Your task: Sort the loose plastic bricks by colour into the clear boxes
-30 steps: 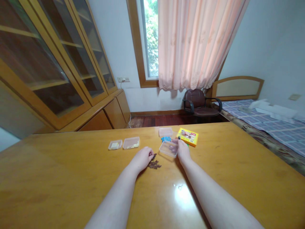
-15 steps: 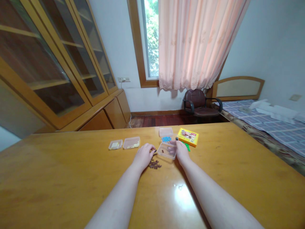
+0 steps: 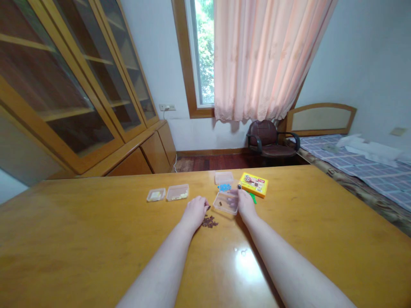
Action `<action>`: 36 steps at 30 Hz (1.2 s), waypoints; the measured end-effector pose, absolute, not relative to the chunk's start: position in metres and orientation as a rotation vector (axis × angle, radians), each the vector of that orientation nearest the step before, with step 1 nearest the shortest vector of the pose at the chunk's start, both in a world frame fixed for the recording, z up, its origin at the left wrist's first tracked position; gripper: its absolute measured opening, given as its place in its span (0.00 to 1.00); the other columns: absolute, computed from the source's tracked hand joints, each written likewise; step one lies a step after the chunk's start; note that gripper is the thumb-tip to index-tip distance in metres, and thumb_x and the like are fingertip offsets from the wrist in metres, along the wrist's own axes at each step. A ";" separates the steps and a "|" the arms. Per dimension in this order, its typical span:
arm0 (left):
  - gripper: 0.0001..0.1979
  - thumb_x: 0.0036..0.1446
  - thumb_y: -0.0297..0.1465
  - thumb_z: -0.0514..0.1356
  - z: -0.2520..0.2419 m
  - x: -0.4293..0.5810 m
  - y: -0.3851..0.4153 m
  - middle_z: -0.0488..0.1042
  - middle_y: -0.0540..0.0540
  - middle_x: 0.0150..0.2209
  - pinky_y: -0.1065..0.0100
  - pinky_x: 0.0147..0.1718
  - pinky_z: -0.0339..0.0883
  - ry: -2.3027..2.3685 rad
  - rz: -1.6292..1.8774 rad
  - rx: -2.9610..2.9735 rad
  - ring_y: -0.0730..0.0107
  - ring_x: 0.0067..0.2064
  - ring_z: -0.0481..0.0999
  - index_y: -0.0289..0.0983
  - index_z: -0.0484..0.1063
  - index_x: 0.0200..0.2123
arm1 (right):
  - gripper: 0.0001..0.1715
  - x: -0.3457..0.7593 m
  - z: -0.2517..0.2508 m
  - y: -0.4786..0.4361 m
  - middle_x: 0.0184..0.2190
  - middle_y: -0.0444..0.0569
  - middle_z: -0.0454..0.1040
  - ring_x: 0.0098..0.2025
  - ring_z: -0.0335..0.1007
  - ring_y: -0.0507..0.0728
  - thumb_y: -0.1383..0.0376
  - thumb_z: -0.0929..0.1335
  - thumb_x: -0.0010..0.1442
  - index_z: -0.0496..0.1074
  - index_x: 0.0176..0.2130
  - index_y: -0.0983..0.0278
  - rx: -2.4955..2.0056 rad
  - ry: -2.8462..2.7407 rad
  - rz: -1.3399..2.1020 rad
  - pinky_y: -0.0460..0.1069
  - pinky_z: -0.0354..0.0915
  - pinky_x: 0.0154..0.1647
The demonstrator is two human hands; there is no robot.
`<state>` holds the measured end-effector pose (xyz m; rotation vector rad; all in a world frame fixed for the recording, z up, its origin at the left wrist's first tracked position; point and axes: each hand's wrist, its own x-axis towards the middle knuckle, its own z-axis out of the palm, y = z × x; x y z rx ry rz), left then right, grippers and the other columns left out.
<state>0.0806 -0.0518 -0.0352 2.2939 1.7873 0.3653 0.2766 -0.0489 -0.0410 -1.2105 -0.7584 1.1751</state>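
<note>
A clear plastic box [image 3: 225,204] with a small brown piece inside is tilted in the grip of my right hand [image 3: 245,205], whose fingers show through its wall. Just left of the box, my left hand [image 3: 195,212] has its fingertips pressed together; whatever they hold is too small to make out. A pile of small brown pieces [image 3: 209,221] lies on the table beside and below those fingertips. Blue pieces [image 3: 224,188] sit behind the box, and green pieces [image 3: 253,198] show partly behind my right hand.
On the wooden table [image 3: 96,239], a yellow box [image 3: 254,185] lies at the back right. An empty clear container [image 3: 224,177] stands behind the blue pieces. Two clear containers [image 3: 177,192] with pale pieces are at the left. Beyond the table is a chair [image 3: 268,139].
My left hand's fingers have drawn together and the hand has shifted slightly right. The dark piece near its fingertips no longer shows on the table. My right hand and its box have hardly moved.
</note>
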 end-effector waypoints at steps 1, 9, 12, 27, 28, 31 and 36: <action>0.04 0.56 0.29 0.57 -0.034 0.081 -0.052 0.74 0.44 0.37 0.67 0.39 0.62 1.807 0.373 2.266 0.65 0.40 0.72 0.37 0.72 0.33 | 0.17 0.277 -0.041 -0.049 0.35 0.53 0.78 0.23 0.72 0.52 0.56 0.63 0.57 0.72 0.31 0.66 -1.217 -0.761 1.174 0.44 0.65 0.18; 0.07 0.59 0.28 0.54 -0.018 0.090 -0.061 0.73 0.45 0.40 0.65 0.46 0.64 1.606 0.805 2.316 0.65 0.45 0.71 0.37 0.70 0.39 | 0.15 0.274 -0.048 -0.049 0.32 0.51 0.78 0.23 0.73 0.53 0.57 0.64 0.55 0.74 0.32 0.66 -1.188 -0.832 1.260 0.44 0.65 0.18; 0.10 0.59 0.29 0.53 -0.015 0.086 -0.061 0.72 0.43 0.43 0.63 0.48 0.64 1.661 0.723 2.308 0.64 0.47 0.71 0.37 0.69 0.43 | 0.16 0.274 -0.049 -0.048 0.32 0.51 0.78 0.23 0.72 0.53 0.57 0.64 0.56 0.73 0.32 0.66 -1.167 -0.802 1.269 0.44 0.66 0.18; 0.32 0.60 0.39 0.48 -0.049 0.115 -0.081 0.44 0.34 0.66 0.45 0.63 0.35 1.881 0.112 2.235 0.54 0.68 0.42 0.29 0.49 0.64 | 0.16 0.279 -0.041 -0.045 0.34 0.53 0.78 0.22 0.73 0.52 0.58 0.63 0.58 0.72 0.31 0.67 -1.199 -0.644 1.137 0.44 0.64 0.16; 0.30 0.61 0.37 0.48 -0.049 0.114 -0.076 0.47 0.36 0.66 0.47 0.63 0.37 1.836 0.165 2.266 0.56 0.67 0.45 0.30 0.51 0.63 | 0.16 0.279 -0.041 -0.045 0.33 0.53 0.78 0.22 0.73 0.52 0.58 0.63 0.58 0.72 0.31 0.68 -1.193 -0.645 1.139 0.44 0.64 0.16; 0.25 0.61 0.33 0.48 -0.048 0.106 -0.062 0.55 0.37 0.64 0.50 0.64 0.40 1.752 0.315 2.241 0.59 0.66 0.51 0.32 0.57 0.61 | 0.15 0.280 -0.042 -0.044 0.33 0.53 0.78 0.22 0.73 0.53 0.59 0.63 0.57 0.72 0.31 0.68 -1.182 -0.644 1.144 0.44 0.64 0.16; 0.23 0.60 0.28 0.47 -0.039 0.083 -0.051 0.60 0.38 0.61 0.62 0.62 0.51 1.684 0.666 2.032 0.65 0.63 0.59 0.30 0.61 0.58 | 0.14 0.283 -0.043 -0.044 0.34 0.53 0.78 0.23 0.74 0.54 0.60 0.63 0.57 0.72 0.32 0.67 -1.184 -0.610 1.142 0.45 0.65 0.16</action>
